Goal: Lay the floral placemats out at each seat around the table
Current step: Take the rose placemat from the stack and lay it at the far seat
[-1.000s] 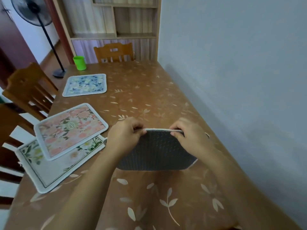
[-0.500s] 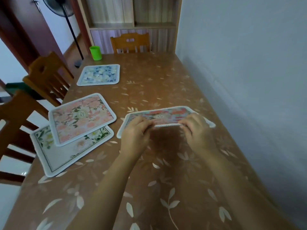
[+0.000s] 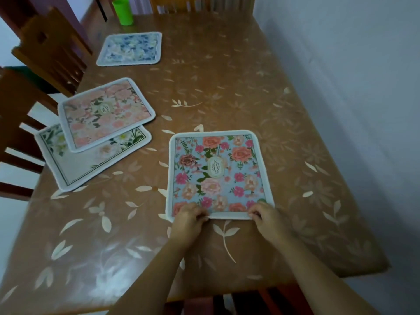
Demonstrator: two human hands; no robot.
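A blue placemat with pink and orange roses (image 3: 218, 171) lies flat, face up, on the brown table (image 3: 227, 76) in front of me. My left hand (image 3: 189, 218) pinches its near left corner and my right hand (image 3: 266, 218) pinches its near right corner. At the left side a pink floral placemat (image 3: 105, 114) lies skewed on top of a white placemat with green leaves (image 3: 91, 155). Farther back on the left lies a blue-and-white floral placemat (image 3: 130, 48).
A green cup (image 3: 123, 11) stands at the far left corner. Wooden chairs (image 3: 52, 51) line the left side and another chair (image 3: 179, 4) stands at the far end. A pale wall runs along the table's right edge.
The rose placemat, held up with its dark back toward me a second ago, has been flipped over away from me and laid flat, face up. Both hands came down to its near edge.
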